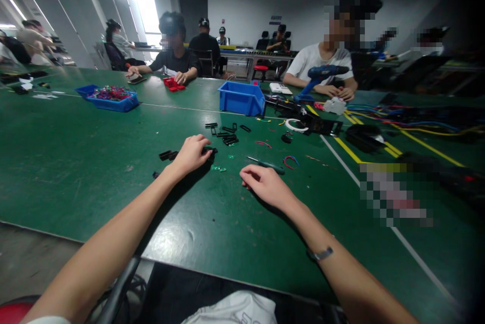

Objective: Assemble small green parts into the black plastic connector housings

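My left hand [191, 154] is above the green tabletop, fingers curled round a small black plastic piece [214, 150] that they partly cover. Beside its wrist lie more black pieces [165, 155]. Just beyond the fingers is a loose group of black rectangular frames [229, 138]. Small green circuit boards [217, 168] rest between my two hands. My right hand [267, 185] hovers low or rests on the table, its fingers bent and closed together; nothing shows in them. Close behind it lies a screwdriver [267, 165] with a dark green handle.
A blue bin [242, 99] stands ahead, and a blue tray [113, 100] of colourful small parts sits left. Red and blue wire bits [291, 162], a white ring [296, 125], a blue power drill [316, 81] and cables [417, 117] lie right. Two people sit across the table.
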The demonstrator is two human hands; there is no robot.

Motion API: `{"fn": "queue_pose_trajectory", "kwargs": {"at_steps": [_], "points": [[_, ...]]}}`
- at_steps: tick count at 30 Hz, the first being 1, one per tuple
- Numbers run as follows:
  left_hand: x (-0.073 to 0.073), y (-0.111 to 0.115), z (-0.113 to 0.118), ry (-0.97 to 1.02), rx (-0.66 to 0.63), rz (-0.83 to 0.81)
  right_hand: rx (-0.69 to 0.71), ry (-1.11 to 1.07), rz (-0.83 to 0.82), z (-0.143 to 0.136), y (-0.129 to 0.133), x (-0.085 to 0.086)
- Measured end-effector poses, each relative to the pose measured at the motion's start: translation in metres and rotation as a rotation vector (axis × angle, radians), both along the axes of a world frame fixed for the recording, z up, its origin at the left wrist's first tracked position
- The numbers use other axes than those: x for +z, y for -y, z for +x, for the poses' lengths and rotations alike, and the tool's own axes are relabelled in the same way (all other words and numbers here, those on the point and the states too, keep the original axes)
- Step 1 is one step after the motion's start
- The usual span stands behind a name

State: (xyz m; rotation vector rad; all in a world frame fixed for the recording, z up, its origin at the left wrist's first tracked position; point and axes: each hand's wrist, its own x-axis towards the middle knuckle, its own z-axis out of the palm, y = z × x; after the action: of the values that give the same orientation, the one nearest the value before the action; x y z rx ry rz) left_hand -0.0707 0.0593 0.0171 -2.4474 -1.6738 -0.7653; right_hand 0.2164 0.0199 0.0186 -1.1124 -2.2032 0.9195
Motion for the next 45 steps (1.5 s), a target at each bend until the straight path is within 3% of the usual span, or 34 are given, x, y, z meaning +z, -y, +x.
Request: {"fn": "queue_pose_trajectory", "kwargs": {"at_steps": [5, 10, 21, 28, 35, 42, 45], "points": [[-0.011, -0.003, 0.005, -0.037, -0.024, -0.039, 0.005, 0.021, 0.022, -0.001, 0.001, 0.001], [-0.011, -0.003, 0.007, -0.06, -0.023, -0.047, 0.008, 0.035, 0.036, -0.001, 0.001, 0.001], [0.025, 0.005, -0.016, -0.047, 0.05, -0.182, 0.026, 0.046, 0.046, 0.0, 0.002, 0.004], [0.023, 0.001, -0.025, -0.095, 0.039, -0.233, 0.037, 0.047, 0.055, 0.0, 0.002, 0.003], [0.019, -0.001, -0.027, -0.12, 0.05, -0.179, 0.037, 0.058, 0.059, 0.0, 0.003, 0.005], [0.042, 0.004, -0.057, 0.132, 0.105, -0.2, 0.039, 0.059, 0.078, 0.001, 0.003, 0.004], [0.05, 0.006, -0.075, 0.055, 0.213, -0.29, 0.045, 0.068, 0.093, 0.001, 0.003, 0.006]]}}
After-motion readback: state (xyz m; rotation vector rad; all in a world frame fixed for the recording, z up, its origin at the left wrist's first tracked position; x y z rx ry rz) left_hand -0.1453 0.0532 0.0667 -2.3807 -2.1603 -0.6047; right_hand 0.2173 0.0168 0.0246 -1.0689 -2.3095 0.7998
